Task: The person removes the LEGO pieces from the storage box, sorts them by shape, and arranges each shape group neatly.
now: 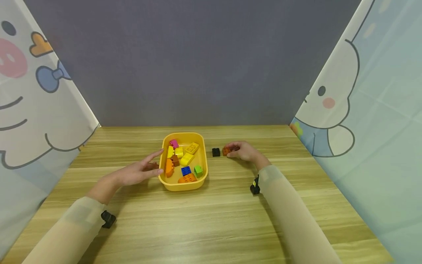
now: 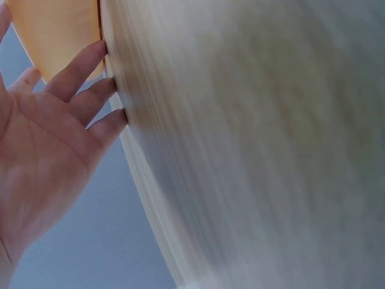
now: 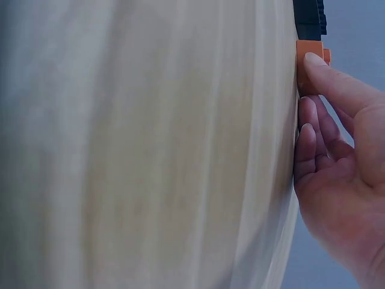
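My right hand (image 1: 243, 151) pinches an orange toy building brick (image 1: 226, 151) between thumb and fingers, low on the table. Just left of it stands a black brick (image 1: 215, 152). In the right wrist view the thumb lies against the side of the orange brick (image 3: 310, 60), with the black brick (image 3: 307, 21) beyond. My left hand (image 1: 136, 173) is at the left rim of a yellow tray (image 1: 182, 187), its fingers spread and thumb stretched along that side. The left wrist view shows the fingers extended and the palm bare beside the tray wall (image 2: 57, 30).
Inside the tray lie several bricks: a blue brick (image 1: 186, 171), a green brick (image 1: 198, 171), a pink brick (image 1: 174, 143), a brown brick (image 1: 175, 160), plus yellow and orange ones. A grey panel (image 1: 194, 66) rises behind the wooden table (image 1: 197, 227); printed cloths flank both sides.
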A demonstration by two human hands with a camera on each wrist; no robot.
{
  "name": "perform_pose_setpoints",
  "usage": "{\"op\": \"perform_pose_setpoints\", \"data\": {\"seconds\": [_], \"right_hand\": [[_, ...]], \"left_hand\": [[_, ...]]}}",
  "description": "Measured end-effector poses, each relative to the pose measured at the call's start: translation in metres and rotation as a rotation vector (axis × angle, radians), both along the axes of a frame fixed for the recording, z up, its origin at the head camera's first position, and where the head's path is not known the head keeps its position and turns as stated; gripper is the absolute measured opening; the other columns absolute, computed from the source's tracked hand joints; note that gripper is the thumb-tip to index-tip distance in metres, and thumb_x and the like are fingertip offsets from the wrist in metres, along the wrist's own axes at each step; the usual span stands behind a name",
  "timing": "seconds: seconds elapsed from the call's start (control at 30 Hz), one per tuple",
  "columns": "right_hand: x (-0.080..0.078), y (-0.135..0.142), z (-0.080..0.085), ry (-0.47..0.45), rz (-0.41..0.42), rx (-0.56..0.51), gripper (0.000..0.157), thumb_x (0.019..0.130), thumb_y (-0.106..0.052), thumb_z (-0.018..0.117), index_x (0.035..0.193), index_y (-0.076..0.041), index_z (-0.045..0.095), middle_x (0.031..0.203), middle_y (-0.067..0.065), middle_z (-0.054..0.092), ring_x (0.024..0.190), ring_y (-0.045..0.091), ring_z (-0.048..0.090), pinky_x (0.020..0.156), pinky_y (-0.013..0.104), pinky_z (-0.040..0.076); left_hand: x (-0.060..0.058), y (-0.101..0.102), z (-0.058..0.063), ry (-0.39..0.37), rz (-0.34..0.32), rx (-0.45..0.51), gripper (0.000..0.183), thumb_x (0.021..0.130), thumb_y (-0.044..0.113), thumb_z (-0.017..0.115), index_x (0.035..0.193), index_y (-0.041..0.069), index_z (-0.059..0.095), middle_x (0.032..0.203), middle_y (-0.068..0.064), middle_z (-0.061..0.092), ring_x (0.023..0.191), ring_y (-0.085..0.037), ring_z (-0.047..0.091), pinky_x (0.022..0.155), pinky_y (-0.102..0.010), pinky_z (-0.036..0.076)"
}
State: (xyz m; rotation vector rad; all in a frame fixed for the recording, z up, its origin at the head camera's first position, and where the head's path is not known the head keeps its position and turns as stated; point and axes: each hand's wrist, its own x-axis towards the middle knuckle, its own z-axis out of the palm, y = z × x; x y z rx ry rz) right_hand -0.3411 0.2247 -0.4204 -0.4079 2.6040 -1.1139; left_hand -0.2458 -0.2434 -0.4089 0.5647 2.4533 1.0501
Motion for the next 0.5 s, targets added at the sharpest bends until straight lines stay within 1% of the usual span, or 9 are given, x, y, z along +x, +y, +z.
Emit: {"op": "perform_pose_setpoints", "data": {"seconds": [0.5], "right_hand": [[-0.0008, -0.0007, -0.0002, -0.009, 0.008, -0.016, 0.046, 0.105, -0.02, 0.077, 0.149, -0.01, 0.067, 0.134, 0.016, 0.069, 0.119, 0.029, 0.065, 0.102, 0.041, 0.055]], "left_hand": [[-0.0012, -0.0011, -0.0021, 0.007, -0.004, 0.005, 0.089, 0.112, 0.053, 0.059, 0.178, 0.034, 0.003, 0.168, -0.037, 0.042, 0.156, -0.057, 0.043, 0.122, -0.076, 0.039]]}}
